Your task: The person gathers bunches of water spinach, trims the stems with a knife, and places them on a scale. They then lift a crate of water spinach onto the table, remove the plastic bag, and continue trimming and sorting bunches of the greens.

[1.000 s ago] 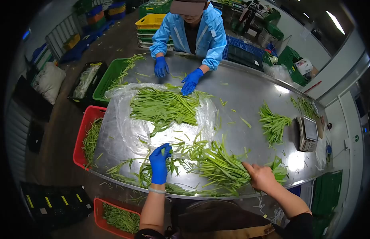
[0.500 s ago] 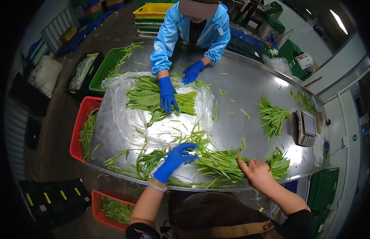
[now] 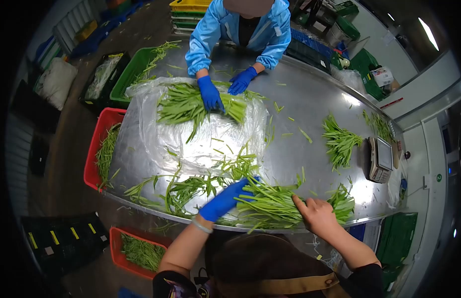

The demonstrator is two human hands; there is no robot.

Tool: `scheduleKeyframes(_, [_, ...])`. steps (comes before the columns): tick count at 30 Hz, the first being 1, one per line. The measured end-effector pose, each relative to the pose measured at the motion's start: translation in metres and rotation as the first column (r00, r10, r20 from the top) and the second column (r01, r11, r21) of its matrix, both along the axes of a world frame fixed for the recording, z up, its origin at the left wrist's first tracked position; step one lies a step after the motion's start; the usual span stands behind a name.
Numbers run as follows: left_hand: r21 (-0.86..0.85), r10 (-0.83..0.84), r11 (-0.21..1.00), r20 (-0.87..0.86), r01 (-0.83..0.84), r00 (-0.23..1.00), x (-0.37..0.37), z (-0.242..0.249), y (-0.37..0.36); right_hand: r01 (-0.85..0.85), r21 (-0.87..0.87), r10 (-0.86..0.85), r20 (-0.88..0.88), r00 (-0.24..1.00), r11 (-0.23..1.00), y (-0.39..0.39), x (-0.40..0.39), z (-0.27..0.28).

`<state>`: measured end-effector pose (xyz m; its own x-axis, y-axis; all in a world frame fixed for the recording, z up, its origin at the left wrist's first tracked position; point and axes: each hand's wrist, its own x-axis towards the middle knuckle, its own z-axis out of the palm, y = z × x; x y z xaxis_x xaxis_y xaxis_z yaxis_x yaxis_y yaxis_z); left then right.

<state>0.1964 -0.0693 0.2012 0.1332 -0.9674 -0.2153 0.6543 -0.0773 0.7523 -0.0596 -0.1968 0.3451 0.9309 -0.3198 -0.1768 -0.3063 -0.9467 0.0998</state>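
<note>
My left hand (image 3: 228,199), in a blue glove, is at the left, stem end of a bunch of leafy greens (image 3: 272,202) near the table's front edge. Its fingertips are partly hidden by the stems. My bare right hand (image 3: 316,214) grips the bunch near its leaves, thumb and fingers round it. Loose greens (image 3: 186,193) lie left of my left hand. Across the metal table (image 3: 295,154), a co-worker's gloved hand (image 3: 210,94) presses on another bunch (image 3: 181,107) on clear plastic sheeting (image 3: 156,144).
A separate bunch (image 3: 340,141) lies at the right beside a digital scale (image 3: 380,159). Red crates (image 3: 90,169) and a green crate (image 3: 122,84) stand at the left. A co-worker (image 3: 240,35) in a blue jacket leans over the far side.
My left hand has moved right and its fingers now reach into the stems. The co-worker's hands have shifted slightly, and the bunch under them has moved. My right hand remains on its bunch.
</note>
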Motion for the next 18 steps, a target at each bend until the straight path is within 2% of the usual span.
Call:
scheduleKeyframes(1, [-0.114,-0.055,0.992,-0.071,0.046,0.996,-0.015,-0.001,-0.001,0.026,0.061,-0.025,-0.014,1.000,0.998,0.000,0.002,-0.003])
scheduleKeyframes(2, [-0.063,-0.104,0.991,0.220,0.121,0.970,-0.005,-0.009,-0.003,0.085,0.176,-0.088,0.010,0.996,0.981,-0.003,0.001,-0.005])
scheduleKeyframes(3, [0.048,0.012,0.999,-0.069,-0.009,0.998,0.002,-0.032,-0.010,0.141,0.288,-0.155,0.026,0.988,0.947,-0.007,-0.001,-0.007])
scheduleKeyframes(4, [0.070,0.219,0.969,0.190,-0.236,0.957,0.025,-0.049,-0.008,0.194,0.394,-0.226,0.035,0.973,0.898,-0.010,-0.003,-0.007])
scheduleKeyframes(5, [0.227,0.384,0.893,0.068,-0.389,0.921,0.053,-0.051,-0.001,0.272,0.420,-0.289,-0.024,0.957,0.866,-0.011,-0.006,-0.003])
scheduleKeyframes(6, [0.154,0.503,0.854,-0.004,-0.497,0.864,0.079,-0.084,0.004,0.348,0.437,-0.349,-0.080,0.934,0.830,-0.011,-0.008,0.004])
scheduleKeyframes(7, [0.233,0.581,0.779,0.084,-0.583,0.810,0.080,-0.047,0.012,0.422,0.448,-0.408,-0.133,0.903,0.788,-0.013,-0.008,0.009])
scheduleKeyframes(9, [0.194,0.404,0.880,0.173,-0.433,0.898,0.071,-0.027,0.016,0.472,0.396,-0.441,-0.173,0.881,0.787,-0.015,-0.007,0.007])
scheduleKeyframes(11, [0.071,0.221,0.965,0.293,-0.252,0.930,0.040,-0.008,0.011,0.496,0.394,-0.461,-0.187,0.867,0.774,-0.012,-0.006,0.002])
scheduleKeyframes(12, [-0.082,0.233,0.971,0.527,-0.224,0.817,0.025,0.005,0.006,0.492,0.411,-0.463,-0.174,0.869,0.767,-0.011,-0.003,0.000])
scheduleKeyframes(13, [-0.222,0.267,0.963,0.718,-0.153,0.643,0.013,0.019,0.001,0.486,0.428,-0.465,-0.161,0.871,0.762,-0.009,-0.001,-0.003])
scheduleKeyframes(15, [-0.249,0.250,0.968,0.922,-0.044,0.296,-0.002,0.043,-0.007,0.446,0.429,-0.433,-0.135,0.891,0.785,-0.007,0.003,-0.006])
scheduleKeyframes(16, [-0.245,0.243,0.969,0.965,0.010,0.100,-0.007,0.048,-0.009,0.425,0.428,-0.414,-0.124,0.902,0.798,-0.006,0.004,-0.006])
scheduleKeyframes(18, [-0.300,0.270,0.951,0.924,0.076,0.269,-0.018,0.015,-0.017,0.415,0.437,-0.406,-0.121,0.906,0.798,-0.006,0.006,-0.007])
